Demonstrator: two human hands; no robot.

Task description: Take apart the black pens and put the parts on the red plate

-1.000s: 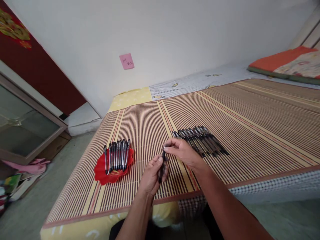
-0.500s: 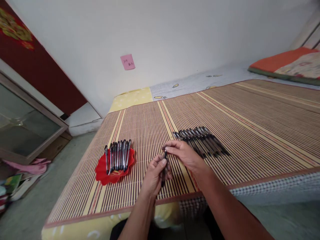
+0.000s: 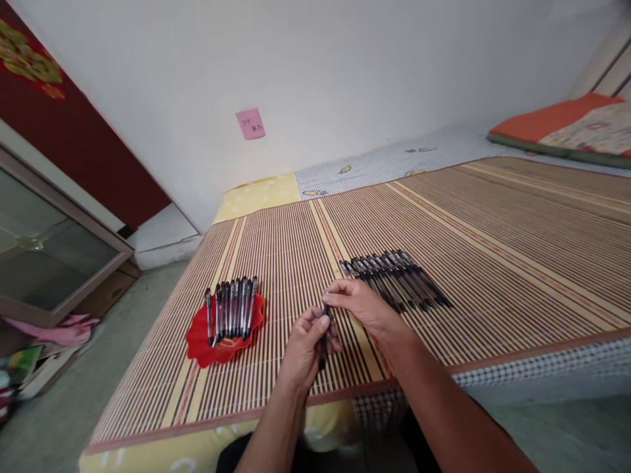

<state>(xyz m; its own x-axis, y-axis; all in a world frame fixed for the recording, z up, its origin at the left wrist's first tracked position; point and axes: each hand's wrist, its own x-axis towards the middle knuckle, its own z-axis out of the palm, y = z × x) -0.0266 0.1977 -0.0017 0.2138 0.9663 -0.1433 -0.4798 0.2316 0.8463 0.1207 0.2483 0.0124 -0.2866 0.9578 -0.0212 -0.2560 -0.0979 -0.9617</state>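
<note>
Near the front edge of the mat, my left hand [image 3: 304,345] is closed around a black pen [image 3: 322,358] standing roughly upright. Thumb and fingers of my right hand [image 3: 367,307] pinch the pen's top end; the exact part between the fingertips is too small to make out. Just beyond my right hand, a slanting row of several dark pens [image 3: 409,282] lies side by side. To the left, several clear-barrelled pens [image 3: 240,309] with black ends rest on a red scalloped plate [image 3: 197,335].
A striped bamboo mat [image 3: 276,256] covers the bed under everything. At the back right lies folded orange bedding [image 3: 547,121]. A pink note [image 3: 250,123] is stuck to the white wall. On the left stands a glass-paned cabinet door [image 3: 54,249], with pink cloth [image 3: 59,332] on the floor.
Both hands stay almost in place on the same pen. My right fingertips have shifted very slightly at its top end. The view has moved a little.
</note>
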